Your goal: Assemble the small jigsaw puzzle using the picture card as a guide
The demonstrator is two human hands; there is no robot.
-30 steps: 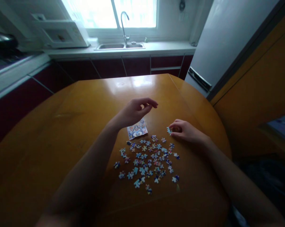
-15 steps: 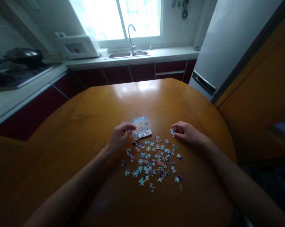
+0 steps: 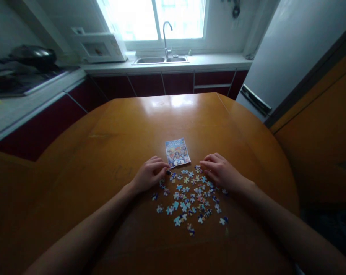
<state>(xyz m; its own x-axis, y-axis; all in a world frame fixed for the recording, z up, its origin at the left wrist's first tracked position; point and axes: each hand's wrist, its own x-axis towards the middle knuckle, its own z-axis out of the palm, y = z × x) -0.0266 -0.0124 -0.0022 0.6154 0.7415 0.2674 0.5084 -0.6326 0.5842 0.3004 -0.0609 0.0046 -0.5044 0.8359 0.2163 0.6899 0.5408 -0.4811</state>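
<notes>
Loose jigsaw puzzle pieces (image 3: 185, 190) lie scattered in a patch on the wooden table, mostly light blue with some darker ones. Just beyond them is a small printed picture sheet (image 3: 177, 152) with a blue cartoon figure. My left hand (image 3: 151, 172) rests at the patch's upper left, its bent fingers drawn together beside a dark piece (image 3: 168, 172) and the sheet's lower corner. Across from it, my right hand (image 3: 223, 172) is curled over the upper right pieces, fingertips by a small cluster of pieces (image 3: 198, 168). What either hand pinches, if anything, is hidden.
The large table (image 3: 127, 126) has rounded sides. Behind it runs a counter with a sink (image 3: 151, 60), a faucet (image 3: 166, 38) and a white microwave (image 3: 99, 49). A pan (image 3: 32, 55) sits on the stove at left. A refrigerator (image 3: 293, 57) stands at right.
My right hand has moved left and inward, and the piece seen at its fingertips is now out of sight. My left hand has come nearer the pieces and its fingers have drawn together.
</notes>
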